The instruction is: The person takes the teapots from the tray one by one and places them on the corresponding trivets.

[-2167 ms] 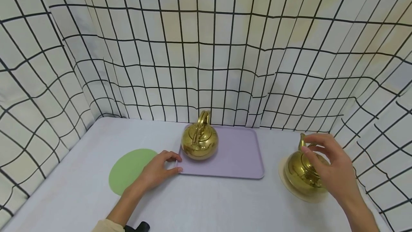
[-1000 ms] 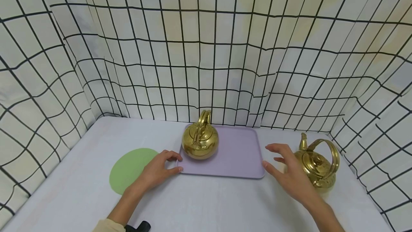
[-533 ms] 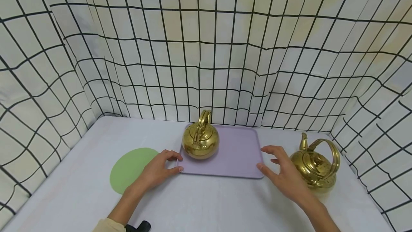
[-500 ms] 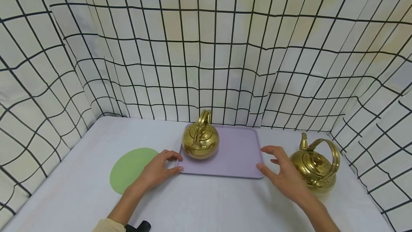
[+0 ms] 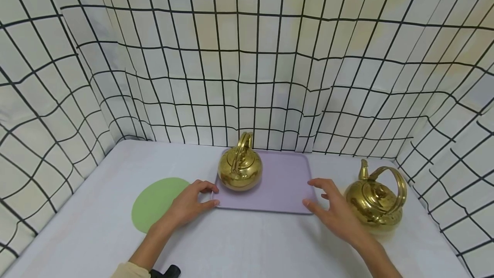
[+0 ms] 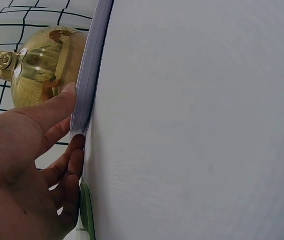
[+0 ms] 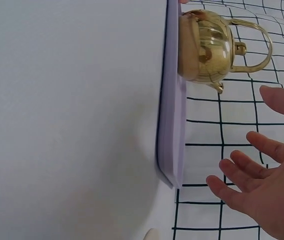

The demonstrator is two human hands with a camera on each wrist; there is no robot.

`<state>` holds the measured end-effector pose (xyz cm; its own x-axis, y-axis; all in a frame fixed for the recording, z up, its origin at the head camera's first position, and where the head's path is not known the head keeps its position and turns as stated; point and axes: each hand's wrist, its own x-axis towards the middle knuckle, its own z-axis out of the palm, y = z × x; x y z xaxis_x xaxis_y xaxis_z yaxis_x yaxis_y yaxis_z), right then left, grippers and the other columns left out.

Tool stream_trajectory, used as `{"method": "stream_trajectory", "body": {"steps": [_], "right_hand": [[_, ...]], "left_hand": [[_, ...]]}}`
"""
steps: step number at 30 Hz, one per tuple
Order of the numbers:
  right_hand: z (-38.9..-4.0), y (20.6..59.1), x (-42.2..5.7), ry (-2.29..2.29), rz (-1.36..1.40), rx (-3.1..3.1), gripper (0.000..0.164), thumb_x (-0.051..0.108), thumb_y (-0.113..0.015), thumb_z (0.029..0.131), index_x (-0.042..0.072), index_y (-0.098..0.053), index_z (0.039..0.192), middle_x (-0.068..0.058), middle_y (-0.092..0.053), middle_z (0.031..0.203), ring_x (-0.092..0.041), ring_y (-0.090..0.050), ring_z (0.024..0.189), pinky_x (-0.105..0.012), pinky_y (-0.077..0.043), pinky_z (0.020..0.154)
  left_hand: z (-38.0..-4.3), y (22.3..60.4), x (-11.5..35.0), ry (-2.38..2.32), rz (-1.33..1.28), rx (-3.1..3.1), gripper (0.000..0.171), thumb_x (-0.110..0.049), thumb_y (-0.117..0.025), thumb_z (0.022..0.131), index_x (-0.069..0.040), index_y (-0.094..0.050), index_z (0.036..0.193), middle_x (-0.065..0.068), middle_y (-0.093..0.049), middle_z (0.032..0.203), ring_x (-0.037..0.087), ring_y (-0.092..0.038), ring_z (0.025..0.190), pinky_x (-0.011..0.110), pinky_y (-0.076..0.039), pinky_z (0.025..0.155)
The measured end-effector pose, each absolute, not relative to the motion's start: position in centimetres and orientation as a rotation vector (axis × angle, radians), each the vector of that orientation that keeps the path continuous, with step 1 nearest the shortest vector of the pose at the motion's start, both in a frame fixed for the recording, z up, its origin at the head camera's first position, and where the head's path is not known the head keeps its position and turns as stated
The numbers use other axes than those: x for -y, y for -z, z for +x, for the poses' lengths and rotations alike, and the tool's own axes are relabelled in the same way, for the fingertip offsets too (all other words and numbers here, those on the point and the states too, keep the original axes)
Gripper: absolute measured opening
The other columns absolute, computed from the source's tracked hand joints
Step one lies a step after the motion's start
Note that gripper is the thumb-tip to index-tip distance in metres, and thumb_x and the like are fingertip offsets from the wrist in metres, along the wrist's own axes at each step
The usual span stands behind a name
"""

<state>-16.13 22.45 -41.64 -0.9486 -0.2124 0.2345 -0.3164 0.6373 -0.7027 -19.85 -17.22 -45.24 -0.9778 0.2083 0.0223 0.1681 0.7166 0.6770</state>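
Note:
A brass teapot (image 5: 240, 170) stands upright on the left part of a lilac rectangular tray (image 5: 283, 183). My left hand (image 5: 189, 203) holds the tray's front left corner. In the left wrist view, its thumb (image 6: 66, 97) lies against the tray rim and the fingers curl at the corner. My right hand (image 5: 335, 211) hovers at the tray's right edge, fingers spread and nothing in them. The right wrist view shows those fingers (image 7: 237, 172) apart from the tray. Just right of that hand stands a second brass teapot (image 5: 376, 203), its handle arching up.
A green round mat (image 5: 156, 205) lies on the white tablecloth (image 5: 251, 243) left of the tray, partly behind the left hand. The right teapot stands on a pale round mat, mostly hidden now. Grid-patterned cloth walls (image 5: 216, 76) close off the back and sides.
My right hand has let go of the right teapot and moved left to the tray's right edge. The left hand, the tray and the left teapot have stayed put.

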Motion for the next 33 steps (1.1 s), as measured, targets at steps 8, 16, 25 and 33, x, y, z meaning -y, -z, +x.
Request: {"method": "stream_trajectory", "body": {"steps": [8,16,25,33], "right_hand": [[-16.5,42.9,-22.3,-1.212,0.459,2.694,0.048,0.019,-0.077,0.094,0.001,-0.058,0.135,-0.019,-0.059,0.14,-0.042,-0.055,0.135,-0.063,-0.05,0.108],[-16.7,43.8,-22.4,-1.233,0.461,2.713,0.045,0.023,-0.077,0.095,0.005,-0.06,0.132,-0.016,-0.059,0.14,-0.038,-0.056,0.135,-0.062,-0.051,0.106],[-16.9,44.1,-22.2,-1.236,0.47,2.772,0.047,0.026,-0.079,0.093,0.005,-0.061,0.132,-0.019,-0.056,0.142,-0.044,-0.053,0.139,-0.063,-0.047,0.111],[-17.2,44.2,-22.0,-1.215,0.458,2.868,0.052,0.032,-0.079,0.093,0.007,-0.061,0.134,-0.022,-0.052,0.149,-0.049,-0.045,0.146,-0.064,-0.036,0.121]], "left_hand": [[-19.8,45.3,17.2,-1.116,0.307,-2.859,0.025,-0.028,-0.081,0.091,-0.023,-0.072,0.114,0.004,-0.068,0.12,0.027,-0.063,0.121,0.056,-0.05,0.106],[-19.8,45.3,17.2,-1.137,0.307,-2.845,0.026,-0.029,-0.081,0.091,-0.023,-0.072,0.114,0.004,-0.068,0.121,0.028,-0.063,0.123,0.058,-0.048,0.109],[-19.8,45.3,17.2,-1.126,0.307,-2.852,0.025,-0.028,-0.081,0.091,-0.022,-0.072,0.114,0.005,-0.068,0.121,0.028,-0.063,0.122,0.058,-0.049,0.108],[-19.8,45.2,17.2,-1.108,0.321,-2.87,0.025,-0.028,-0.081,0.091,-0.022,-0.071,0.114,0.004,-0.068,0.12,0.027,-0.063,0.12,0.056,-0.051,0.106]]}}
